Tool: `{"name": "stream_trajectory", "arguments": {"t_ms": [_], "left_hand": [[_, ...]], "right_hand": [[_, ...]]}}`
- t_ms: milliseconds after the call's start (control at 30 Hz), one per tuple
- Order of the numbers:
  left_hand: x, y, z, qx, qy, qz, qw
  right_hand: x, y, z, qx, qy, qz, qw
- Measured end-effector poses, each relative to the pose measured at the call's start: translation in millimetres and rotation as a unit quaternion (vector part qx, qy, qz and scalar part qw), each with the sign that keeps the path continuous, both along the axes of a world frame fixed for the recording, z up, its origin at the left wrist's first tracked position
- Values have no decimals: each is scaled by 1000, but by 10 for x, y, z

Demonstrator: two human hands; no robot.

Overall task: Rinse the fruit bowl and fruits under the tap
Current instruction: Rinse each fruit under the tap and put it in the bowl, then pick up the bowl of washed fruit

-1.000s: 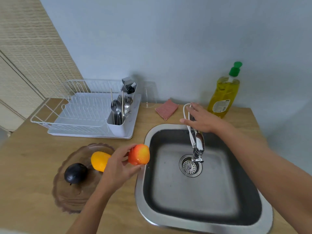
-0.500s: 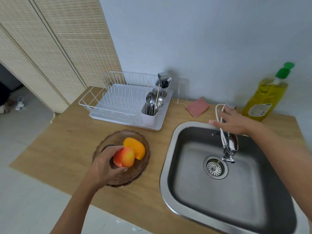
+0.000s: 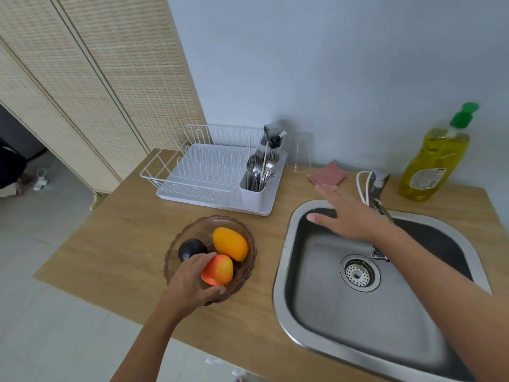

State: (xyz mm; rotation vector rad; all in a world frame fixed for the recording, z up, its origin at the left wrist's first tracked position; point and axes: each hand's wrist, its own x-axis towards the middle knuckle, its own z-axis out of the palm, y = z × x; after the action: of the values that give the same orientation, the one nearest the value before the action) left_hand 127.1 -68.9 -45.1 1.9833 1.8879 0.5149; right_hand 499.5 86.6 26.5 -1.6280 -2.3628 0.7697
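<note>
A brown glass fruit bowl [image 3: 192,230] stands on the wooden counter left of the sink [image 3: 300,334]. In it lie an orange mango-like fruit [image 3: 230,243] and a dark plum-like fruit [image 3: 192,248]. My left hand [image 3: 190,282] grips a red and yellow peach-like fruit [image 3: 218,270] that rests in the bowl's near side. My right hand [image 3: 348,216] hovers over the sink's back left corner, fingers spread, holding nothing. The chrome tap [image 3: 377,194] stands behind it, partly hidden by my forearm. No water runs.
A white dish rack [image 3: 203,172] with a cutlery holder [image 3: 254,186] sits at the back left. A clear glass [image 3: 301,153], a pink sponge [image 3: 327,175] and a yellow dish soap bottle [image 3: 432,161] line the wall. The counter's near edge drops to the floor.
My left hand carried the peach-like fruit from beside the sink into the bowl. My right hand came off the tap and moved left over the sink. The view swung left.
</note>
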Motion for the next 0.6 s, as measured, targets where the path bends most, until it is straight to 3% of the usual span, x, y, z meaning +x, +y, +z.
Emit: {"name": "stream_trajectory", "arguments": {"t_ms": [167, 233, 433, 600], "left_hand": [[-272, 69, 144, 149, -51, 26, 987], [-478, 135, 171, 215, -4, 16, 977], [-1030, 396, 79, 82, -79, 88, 990], [-1196, 576, -104, 29, -105, 38, 993]], "right_hand": [[-543, -386, -97, -44, 71, -20, 996], [-796, -514, -203, -61, 82, -29, 994], [-1427, -727, -480, -94, 115, -60, 987], [-1711, -846, -651, -98, 96, -86, 987]]}}
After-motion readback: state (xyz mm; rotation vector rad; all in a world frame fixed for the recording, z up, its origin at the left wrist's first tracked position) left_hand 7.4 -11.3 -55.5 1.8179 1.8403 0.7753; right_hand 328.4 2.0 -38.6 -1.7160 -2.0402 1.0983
